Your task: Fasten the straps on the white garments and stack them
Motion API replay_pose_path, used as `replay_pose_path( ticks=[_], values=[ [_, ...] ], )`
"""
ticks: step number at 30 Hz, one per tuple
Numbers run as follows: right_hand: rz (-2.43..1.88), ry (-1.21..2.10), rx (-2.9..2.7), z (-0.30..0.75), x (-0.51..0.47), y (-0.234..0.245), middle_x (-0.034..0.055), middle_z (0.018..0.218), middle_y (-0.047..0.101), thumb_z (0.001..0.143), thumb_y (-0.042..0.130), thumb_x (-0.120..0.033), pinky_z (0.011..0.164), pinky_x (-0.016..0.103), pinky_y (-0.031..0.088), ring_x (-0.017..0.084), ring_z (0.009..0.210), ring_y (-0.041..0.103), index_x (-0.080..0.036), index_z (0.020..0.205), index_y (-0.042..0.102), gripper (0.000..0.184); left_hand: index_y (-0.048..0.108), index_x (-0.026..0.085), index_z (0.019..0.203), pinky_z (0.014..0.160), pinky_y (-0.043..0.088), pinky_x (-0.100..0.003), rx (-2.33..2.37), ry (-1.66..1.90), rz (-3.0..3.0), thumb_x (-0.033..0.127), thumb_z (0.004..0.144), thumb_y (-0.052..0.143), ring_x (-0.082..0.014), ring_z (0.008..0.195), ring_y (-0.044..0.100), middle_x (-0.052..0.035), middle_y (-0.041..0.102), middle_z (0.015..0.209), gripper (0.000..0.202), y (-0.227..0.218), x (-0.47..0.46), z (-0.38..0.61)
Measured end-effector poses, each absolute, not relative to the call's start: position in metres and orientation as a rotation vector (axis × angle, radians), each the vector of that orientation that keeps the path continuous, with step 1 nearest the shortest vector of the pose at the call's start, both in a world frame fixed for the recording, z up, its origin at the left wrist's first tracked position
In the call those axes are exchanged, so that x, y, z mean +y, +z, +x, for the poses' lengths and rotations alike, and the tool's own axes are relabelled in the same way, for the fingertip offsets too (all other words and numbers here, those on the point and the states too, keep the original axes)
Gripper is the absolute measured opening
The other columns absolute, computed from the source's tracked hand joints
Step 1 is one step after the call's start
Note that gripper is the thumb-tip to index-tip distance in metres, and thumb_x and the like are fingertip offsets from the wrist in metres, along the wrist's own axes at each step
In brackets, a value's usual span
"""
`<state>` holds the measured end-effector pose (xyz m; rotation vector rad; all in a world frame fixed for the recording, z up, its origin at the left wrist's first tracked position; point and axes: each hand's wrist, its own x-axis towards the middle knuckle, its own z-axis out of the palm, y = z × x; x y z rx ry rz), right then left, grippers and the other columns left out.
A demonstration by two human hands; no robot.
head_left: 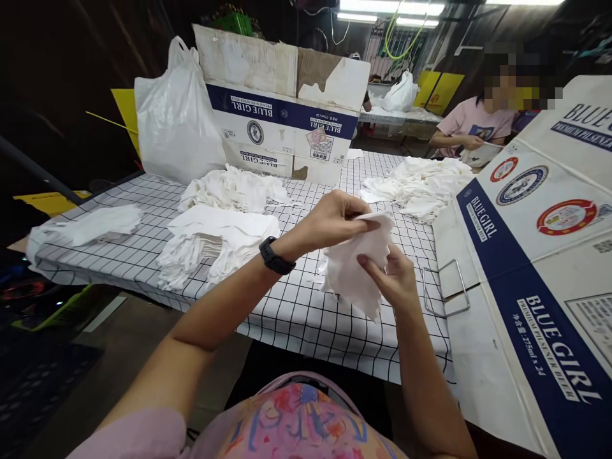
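White, limp scrap of thin fabric (pixel 351 271) is hanging above the black-and-white checked tablecloth (pixel 296 312), the left hand (pixel 329 220) pinching its top edge, the right hand (pixel 399 284) gripping its side; light and floppy, it is probably best held by the edges.

My right grip (pixel 394 280): most fingers hidden behind the white cloth (pixel 354 271); I see only the forefinger across its front. My left grip (pixel 329 220): fingertips tucked at the white cloth's folded top edge, partly out of my sight. Cardboard box (pixel 549 268), right: cut off by the right and lower edges. Co-worker (pixel 471 124), beyond the worktop (pixel 296 312): face blurred, lower body hidden behind a cloth pile (pixel 421 182). Sticker (pixel 321 145) on the rear box (pixel 282 121): print too small for me to read.
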<state>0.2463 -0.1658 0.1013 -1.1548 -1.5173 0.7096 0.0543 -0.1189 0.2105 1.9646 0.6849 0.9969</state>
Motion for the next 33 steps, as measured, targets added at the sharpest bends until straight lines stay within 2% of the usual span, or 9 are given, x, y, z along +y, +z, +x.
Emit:
replay_pose_path(
  ticks=[3,7,10,13,18,21,24,28,33],
  values=[
    [-1.222,0.773,-1.568,0.249,-0.171,0.078,0.0013,0.072,0.062,0.090,0.073,-0.053,0.059,0.030,0.048,0.018,0.068,0.057,-0.022,0.081,0.068,0.033,0.070,0.014,0.070,0.054,0.041,-0.023,0.690,1.143,1.902,0.040,0.087,0.076,-0.0102,0.063,0.055,-0.0007,0.062,0.068,0.032,0.220,-0.122,0.045],
    [-1.237,0.871,-1.511,0.260,-0.172,0.066,0.0034,0.083,0.070,0.090,0.073,-0.053,0.067,0.031,0.051,0.020,0.076,0.061,-0.022,0.093,0.075,0.031,0.076,0.016,0.080,0.059,0.051,-0.023,0.727,1.380,1.881,0.041,0.089,0.077,-0.0134,0.073,0.064,-0.0033,0.071,0.078,0.026,0.234,-0.120,0.030],
    [-1.237,0.874,-1.374,0.273,-0.169,0.071,0.0035,0.083,0.071,0.085,0.078,-0.053,0.067,0.031,0.052,0.020,0.075,0.063,-0.021,0.091,0.077,0.033,0.076,0.018,0.077,0.064,0.055,-0.024,0.760,1.562,1.898,0.037,0.086,0.080,-0.0149,0.079,0.066,-0.0030,0.071,0.079,0.022,0.240,-0.113,0.015],
    [-1.260,0.822,-1.191,0.287,-0.165,0.084,0.0024,0.079,0.070,0.078,0.084,-0.052,0.062,0.029,0.051,0.018,0.070,0.062,-0.020,0.090,0.077,0.035,0.074,0.018,0.071,0.063,0.054,-0.024,0.833,1.661,1.865,0.033,0.084,0.083,-0.0141,0.074,0.065,-0.0014,0.068,0.071,0.022,0.237,-0.104,-0.001],
    [-1.284,0.548,-0.969,0.306,-0.148,0.115,-0.0060,0.056,0.051,0.068,0.092,-0.050,0.048,0.025,0.034,0.010,0.050,0.042,-0.018,0.093,0.078,0.043,0.077,0.017,0.075,0.060,0.050,-0.022,0.927,1.630,1.714,0.031,0.081,0.083,-0.0108,0.066,0.062,-0.0007,0.070,0.070,0.017,0.222,-0.086,-0.020],
    [-1.237,0.427,-0.995,0.312,-0.133,0.137,-0.0082,0.054,0.043,0.067,0.092,-0.049,0.047,0.025,0.028,0.009,0.049,0.036,-0.018,0.096,0.080,0.044,0.076,0.016,0.073,0.060,0.050,-0.023,0.968,1.606,1.650,0.034,0.078,0.083,-0.0110,0.065,0.061,-0.0004,0.069,0.068,0.020,0.217,-0.075,-0.025],
    [-1.150,0.430,-1.037,0.314,-0.118,0.163,-0.0070,0.057,0.048,0.067,0.093,-0.045,0.051,0.025,0.034,0.009,0.052,0.041,-0.018,0.095,0.079,0.041,0.075,0.016,0.070,0.059,0.049,-0.024,0.993,1.595,1.601,0.033,0.073,0.082,-0.0106,0.062,0.059,-0.0001,0.068,0.066,0.019,0.219,-0.063,-0.028],
    [-1.024,0.547,-1.083,0.315,-0.103,0.196,0.0037,0.076,0.069,0.059,0.097,-0.039,0.062,0.028,0.047,0.014,0.066,0.059,-0.017,0.085,0.077,0.040,0.074,0.015,0.067,0.057,0.046,-0.024,1.018,1.625,1.598,0.026,0.069,0.076,-0.0100,0.059,0.057,0.0004,0.066,0.063,0.011,0.226,-0.048,-0.030],
    [-0.964,0.590,-1.141,0.320,-0.088,0.225,0.0078,0.081,0.072,0.054,0.099,-0.040,0.069,0.033,0.052,0.017,0.070,0.063,-0.014,0.084,0.077,0.045,0.066,0.015,0.057,0.053,0.040,-0.024,1.168,1.659,1.770,0.021,0.068,0.068,-0.0107,0.055,0.051,0.0026,0.055,0.054,0.013,0.239,-0.039,-0.033]
  ],
)
